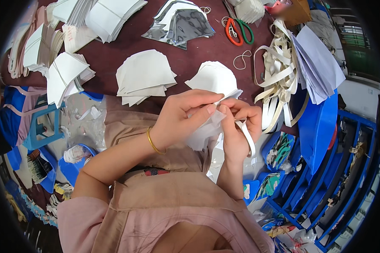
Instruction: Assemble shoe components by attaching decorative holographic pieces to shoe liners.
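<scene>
From the scissors (239, 31), we find the thin white sheet (202, 131) nearer to the person and to the left, its upper edge between the fingertips. The left hand (183, 111) has thumb and finger pressed together on this edge; the right hand (236, 128) pinches beside it, and a white strap (246, 134) hangs from its curled fingers. We judge that the sheet could crease or tear, if the two hands pull unequally. The strap could twist or slip out, because its loop hangs free. The stack of pieces (215, 76), also left of the scissors, might be disturbed by a careless knuckle
</scene>
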A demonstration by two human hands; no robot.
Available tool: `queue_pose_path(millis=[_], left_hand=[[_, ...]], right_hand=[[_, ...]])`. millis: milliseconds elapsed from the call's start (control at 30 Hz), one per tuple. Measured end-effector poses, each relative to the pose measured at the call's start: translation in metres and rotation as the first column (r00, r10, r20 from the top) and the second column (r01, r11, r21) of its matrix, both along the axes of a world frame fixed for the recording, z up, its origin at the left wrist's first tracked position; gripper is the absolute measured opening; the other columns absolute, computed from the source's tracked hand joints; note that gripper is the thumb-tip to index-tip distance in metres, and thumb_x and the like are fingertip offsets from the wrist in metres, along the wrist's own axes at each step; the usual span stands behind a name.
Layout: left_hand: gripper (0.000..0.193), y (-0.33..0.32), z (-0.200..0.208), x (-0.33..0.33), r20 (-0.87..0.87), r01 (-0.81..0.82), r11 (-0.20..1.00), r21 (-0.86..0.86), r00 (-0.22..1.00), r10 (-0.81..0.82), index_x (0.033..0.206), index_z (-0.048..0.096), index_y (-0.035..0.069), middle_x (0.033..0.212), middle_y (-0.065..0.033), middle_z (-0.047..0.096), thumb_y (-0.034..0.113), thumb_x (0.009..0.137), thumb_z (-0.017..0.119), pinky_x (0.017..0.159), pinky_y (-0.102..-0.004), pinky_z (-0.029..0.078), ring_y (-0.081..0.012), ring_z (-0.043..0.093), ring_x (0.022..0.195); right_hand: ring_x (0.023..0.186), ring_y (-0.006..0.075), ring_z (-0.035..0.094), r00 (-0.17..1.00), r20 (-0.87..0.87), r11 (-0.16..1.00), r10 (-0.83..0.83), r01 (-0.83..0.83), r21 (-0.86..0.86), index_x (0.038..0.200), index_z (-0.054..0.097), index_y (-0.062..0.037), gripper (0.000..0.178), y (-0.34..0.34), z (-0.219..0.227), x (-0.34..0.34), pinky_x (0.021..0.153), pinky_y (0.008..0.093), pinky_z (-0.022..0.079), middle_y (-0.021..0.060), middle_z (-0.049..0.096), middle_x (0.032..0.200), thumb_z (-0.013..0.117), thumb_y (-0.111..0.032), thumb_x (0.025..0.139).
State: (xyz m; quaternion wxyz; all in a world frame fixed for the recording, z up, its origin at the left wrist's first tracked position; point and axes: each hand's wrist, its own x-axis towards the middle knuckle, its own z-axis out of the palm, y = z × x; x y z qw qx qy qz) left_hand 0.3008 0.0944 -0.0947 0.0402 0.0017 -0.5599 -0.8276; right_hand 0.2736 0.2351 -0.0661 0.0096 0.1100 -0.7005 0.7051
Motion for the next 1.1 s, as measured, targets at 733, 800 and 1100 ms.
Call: queue_pose_path(millis=[733, 800, 1100], left_hand=[[0.029, 0.002, 0.003, 0.003, -0.318, -0.252, 0.831, -0.496, 0.943, 0.096, 0.109, 0.066, 0.004, 0.104, -0.0088, 0.064, 0.000, 0.080, 0.061, 0.075, -0.0314, 0.049, -0.0243, 0.059, 0.088], [0.030, 0.001, 0.002, 0.002, -0.341, -0.272, 0.820, -0.504, 0.935, 0.100, 0.109, 0.066, 0.004, 0.104, -0.0087, 0.064, -0.001, 0.080, 0.062, 0.075, -0.0314, 0.049, -0.0242, 0.059, 0.088], [0.031, 0.000, 0.002, 0.003, -0.331, -0.269, 0.824, -0.499, 0.938, 0.105, 0.109, 0.065, 0.003, 0.105, -0.0083, 0.063, -0.001, 0.079, 0.062, 0.075, -0.0313, 0.049, -0.0241, 0.059, 0.087]], right_hand=[[0.078, 0.0116, 0.062, 0.991, -0.058, 0.975, -0.117, 0.126, 0.184, 0.084, 0.037, -0.0060, 0.034, -0.005, 0.009, 0.004, 0.072, 0.0253, 0.050, 0.0148, 0.066, 0.086, 0.068, 0.006, 0.080], [0.079, 0.0117, 0.062, 0.993, -0.065, 0.973, -0.100, 0.111, 0.202, 0.084, 0.037, -0.0059, 0.034, -0.006, 0.011, 0.003, 0.073, 0.0257, 0.050, 0.0150, 0.067, 0.086, 0.068, 0.006, 0.080], [0.079, 0.0127, 0.063, 0.996, -0.051, 0.978, -0.075, 0.083, 0.193, 0.085, 0.037, -0.0059, 0.035, -0.006, 0.011, 0.001, 0.074, 0.0260, 0.051, 0.0154, 0.067, 0.087, 0.069, 0.006, 0.079]])
